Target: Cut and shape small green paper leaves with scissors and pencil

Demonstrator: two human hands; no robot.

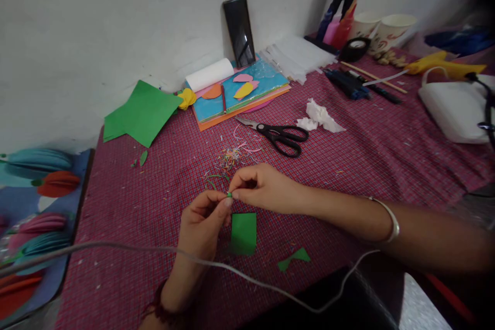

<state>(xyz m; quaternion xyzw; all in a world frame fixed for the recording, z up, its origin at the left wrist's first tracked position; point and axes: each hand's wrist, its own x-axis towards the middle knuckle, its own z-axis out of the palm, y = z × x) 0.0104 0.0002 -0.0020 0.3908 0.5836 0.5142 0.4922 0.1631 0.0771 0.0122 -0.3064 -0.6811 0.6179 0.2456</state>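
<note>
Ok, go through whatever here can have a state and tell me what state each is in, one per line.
left hand: pinching tiny green piece
right hand: pinching the same piece
scissors: shut, lying flat
phone: screen dark, leaning on wall
paper cups: upright
tissue: crumpled

Bare cloth lay centre-left; scissors, paper stack behind, cable crossed the lower frame.

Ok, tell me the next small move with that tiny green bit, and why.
Probably keep rolling the tiny green bit between the fingertips: the left hand and right hand both pinch it above the green paper rectangle, and the scissors lie untouched.
</note>
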